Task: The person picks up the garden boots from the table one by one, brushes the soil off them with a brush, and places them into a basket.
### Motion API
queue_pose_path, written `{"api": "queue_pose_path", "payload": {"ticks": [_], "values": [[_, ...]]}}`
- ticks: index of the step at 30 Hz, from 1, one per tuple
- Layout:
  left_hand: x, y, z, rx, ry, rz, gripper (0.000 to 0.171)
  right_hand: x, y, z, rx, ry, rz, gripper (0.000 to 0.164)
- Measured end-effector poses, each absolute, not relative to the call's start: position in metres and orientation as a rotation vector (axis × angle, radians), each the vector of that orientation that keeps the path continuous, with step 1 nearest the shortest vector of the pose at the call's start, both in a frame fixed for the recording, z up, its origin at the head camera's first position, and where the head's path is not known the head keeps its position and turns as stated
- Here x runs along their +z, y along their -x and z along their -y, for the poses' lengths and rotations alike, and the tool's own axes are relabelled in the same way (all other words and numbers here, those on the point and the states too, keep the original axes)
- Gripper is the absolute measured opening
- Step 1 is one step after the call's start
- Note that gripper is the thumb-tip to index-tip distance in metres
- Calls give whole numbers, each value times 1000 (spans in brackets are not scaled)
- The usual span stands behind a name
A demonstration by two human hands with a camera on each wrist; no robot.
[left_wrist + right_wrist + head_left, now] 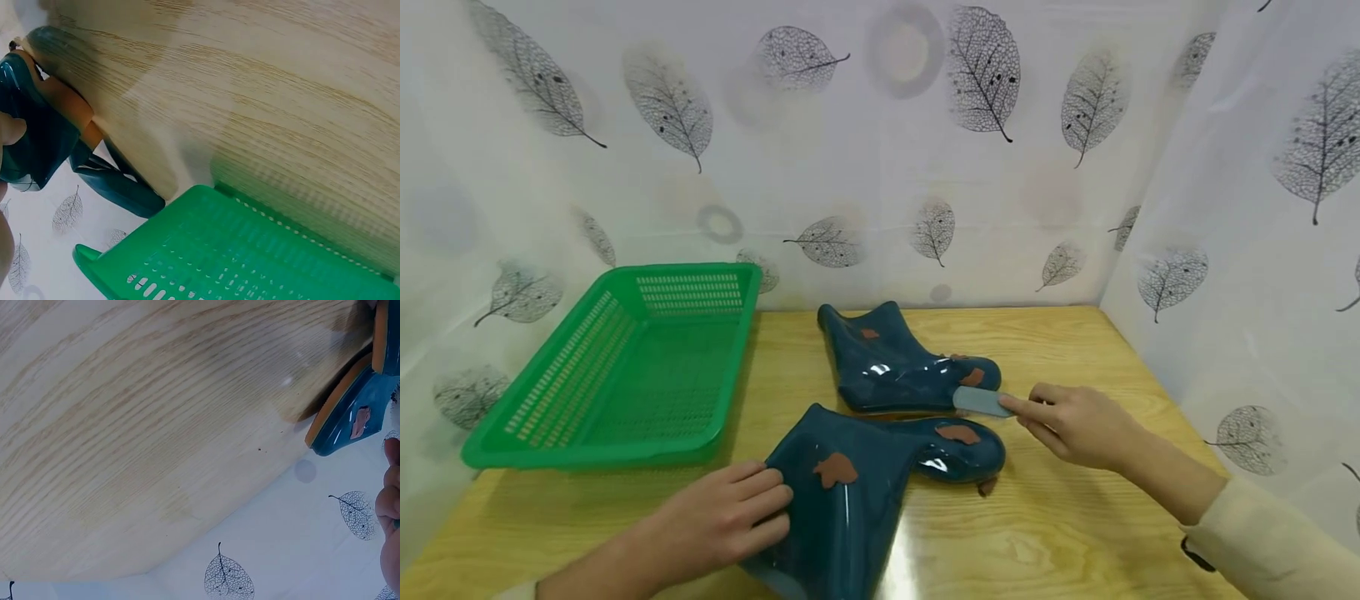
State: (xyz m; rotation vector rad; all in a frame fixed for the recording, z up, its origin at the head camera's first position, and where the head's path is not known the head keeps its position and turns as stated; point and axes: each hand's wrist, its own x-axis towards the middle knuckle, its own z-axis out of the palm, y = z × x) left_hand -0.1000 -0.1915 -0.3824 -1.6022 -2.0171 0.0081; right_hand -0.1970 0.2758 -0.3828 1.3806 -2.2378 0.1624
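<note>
Grey scraper [979, 402] pinched, the right hand [1078, 425] seems mid-scrape on the far boot [901, 358] leftward, likely needing light strokes. Left hand [718, 512] grips the near boot [861, 500].

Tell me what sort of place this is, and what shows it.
Probably a makeshift, screened-off work booth: leaf-printed sheeting hangs behind and on both sides of a wood-grain table, where glossy rubber boots lie. Whether it stands in a home or a workplace, I cannot tell.
</note>
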Motion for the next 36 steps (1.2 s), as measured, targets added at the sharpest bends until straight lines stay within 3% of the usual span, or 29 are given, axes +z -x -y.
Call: {"api": "queue_pose_path", "payload": {"ticks": [8, 19, 36], "values": [[-389, 100, 198, 30, 1484, 2019, 41, -382, 194, -262, 363, -1423, 2257, 32], [-395, 101, 199, 75, 1422, 1945, 46, -388, 187, -255, 335, -1496, 2186, 41], [-390, 105, 202, 37, 1470, 1936, 43, -385, 193, -260, 310, -1494, 2163, 39]]}}
